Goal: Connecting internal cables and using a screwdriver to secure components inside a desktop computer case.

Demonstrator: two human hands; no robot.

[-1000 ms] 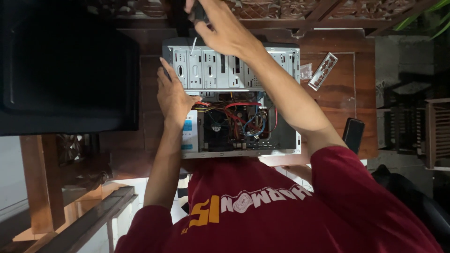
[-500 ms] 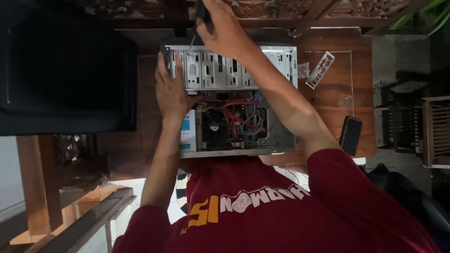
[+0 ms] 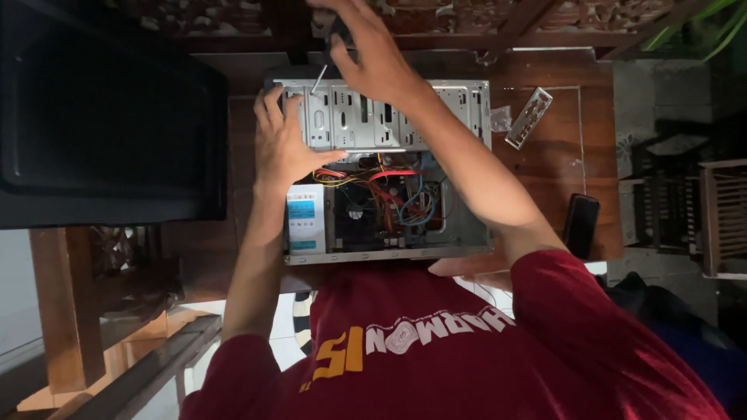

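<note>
Open PC case [image 3: 385, 167] is lying on the table [image 3: 560, 167], centre frame. Left hand [image 3: 284, 140] is resting spread, flat on the drive cage at 10 o'clock. Right hand [image 3: 369, 50] is reaching to 12 o'clock, fingers curled around a screwdriver [image 3: 319, 78]. Metal plate [image 3: 529, 117] and black phone [image 3: 580, 225] are lying at 3 o'clock.

You look down on a dark wooden bench [image 3: 599, 124] in dim, warm light. A large black panel [image 3: 109, 124] covers its left side. Carved dark woodwork [image 3: 233, 19] runs along the far edge. Slatted wooden furniture [image 3: 724, 218] stands to your right; pale floor [image 3: 15, 295] shows at lower left.
</note>
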